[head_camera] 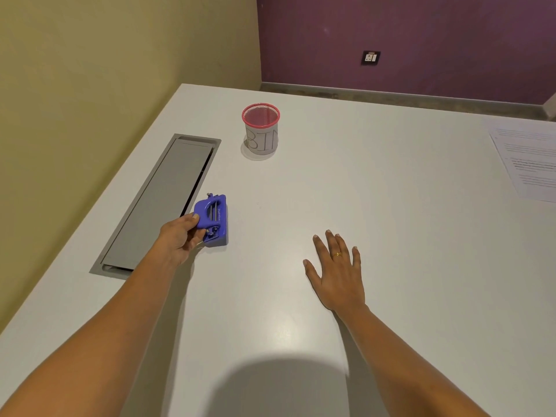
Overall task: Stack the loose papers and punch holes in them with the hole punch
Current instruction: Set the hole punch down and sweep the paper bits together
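Two hands: left hand point(180, 236) grips hole punch point(212, 218); right hand point(338, 272) flat, empty.

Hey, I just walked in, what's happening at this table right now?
A person is at a white table with bare arms stretched out. The left hand grips a blue hole punch that sits beside a grey cable hatch. The right hand is open, fingers spread, empty, low over the bare tabletop. Printed papers lie apart at the far right edge, untouched, so nothing is punched yet. A red mesh cup labelled BIN stands further back.
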The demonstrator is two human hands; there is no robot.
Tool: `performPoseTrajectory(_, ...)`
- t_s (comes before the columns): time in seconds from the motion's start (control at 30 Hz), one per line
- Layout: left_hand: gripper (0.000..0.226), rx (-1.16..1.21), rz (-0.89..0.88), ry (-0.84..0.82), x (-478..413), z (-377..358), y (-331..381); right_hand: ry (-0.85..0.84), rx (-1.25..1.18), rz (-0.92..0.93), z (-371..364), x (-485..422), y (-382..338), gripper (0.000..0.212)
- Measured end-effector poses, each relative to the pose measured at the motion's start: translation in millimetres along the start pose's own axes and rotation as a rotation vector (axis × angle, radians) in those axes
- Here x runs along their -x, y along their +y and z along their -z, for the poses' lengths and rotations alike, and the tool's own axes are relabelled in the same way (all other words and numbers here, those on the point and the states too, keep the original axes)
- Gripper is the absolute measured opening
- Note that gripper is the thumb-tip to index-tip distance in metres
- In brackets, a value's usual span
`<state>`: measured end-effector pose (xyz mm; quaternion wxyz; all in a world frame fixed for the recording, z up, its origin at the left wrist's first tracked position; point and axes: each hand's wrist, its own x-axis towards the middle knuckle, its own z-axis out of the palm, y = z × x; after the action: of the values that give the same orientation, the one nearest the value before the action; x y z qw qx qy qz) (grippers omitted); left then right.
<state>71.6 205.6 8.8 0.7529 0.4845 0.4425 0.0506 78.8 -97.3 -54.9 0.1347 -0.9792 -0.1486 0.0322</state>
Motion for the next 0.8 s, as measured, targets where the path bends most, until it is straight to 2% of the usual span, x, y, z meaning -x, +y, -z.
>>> performPoseTrajectory(0.1, 0.011, 0.108, 0.012, -0.1, 6.8, -1.3, -1.2, -0.002, 0.021, -0.003, -0.3, 0.2, 0.3, 0.059)
performPoseTrajectory(0.2, 0.021, 0.34, 0.082, -0.263, 16.6, -8.1, -3.8, -0.006, 0.02, -0.003, -1.5, -0.2, 0.6, 0.059)
performPoseTrajectory(0.3, 0.016, 0.547, 0.172, -0.409, 30.1, -19.3, -8.9, 0.009, 0.018, -0.004, -2.9, -0.8, 1.8, 0.059)
performPoseTrajectory(0.4, 0.017, 0.606, 0.101, -0.465, 39.0, -27.8, -13.7, 0.02, 0.021, -0.004, -4.6, -0.3, 2.6, 0.059)
performPoseTrajectory(0.47, 0.033, 0.607, 0.075, -0.501, 39.3, -30.0, -15.4, 0.028, 0.019, -0.001, -5.2, -0.4, 2.2, 0.059)
performPoseTrajectory(0.5, 0.029, 0.583, 0.08, -0.515, 38.7, -31.0, -15.6, 0.036, 0.016, 0.001, -4.9, -0.4, 1.8, 0.059)
performPoseTrajectory(0.53, 0.017, 0.561, 0.081, -0.5, 39.0, -31.8, -14.8, 0.043, 0.01, 0.004, -4.7, -0.6, 1.3, 0.06)
performPoseTrajectory(0.57, 0.016, 0.553, 0.079, -0.466, 37.8, -31.9, -14.9, 0.045, 0.006, 0.005, -4.3, -0.7, 0.8, 0.06)
performPoseTrajectory(0.63, 0.032, 0.52, 0.092, -0.42, 30.3, -28.8, -14.3, 0.041, 0.018, 0.003, -4.1, -0.8, 0.5, 0.061)
performPoseTrajectory(0.73, 0.027, 0.422, 0.081, -0.35, 22.9, -25.1, -4.7, 0.043, 0.017, 0.0, -4.6, -0.4, 1.0, 0.06)
performPoseTrajectory(0.8, 0.026, 0.246, 0.01, -0.213, 15.9, -26.3, 3.3, 0.038, 0.02, 0.0, -4.7, -0.7, 1.4, 0.059)
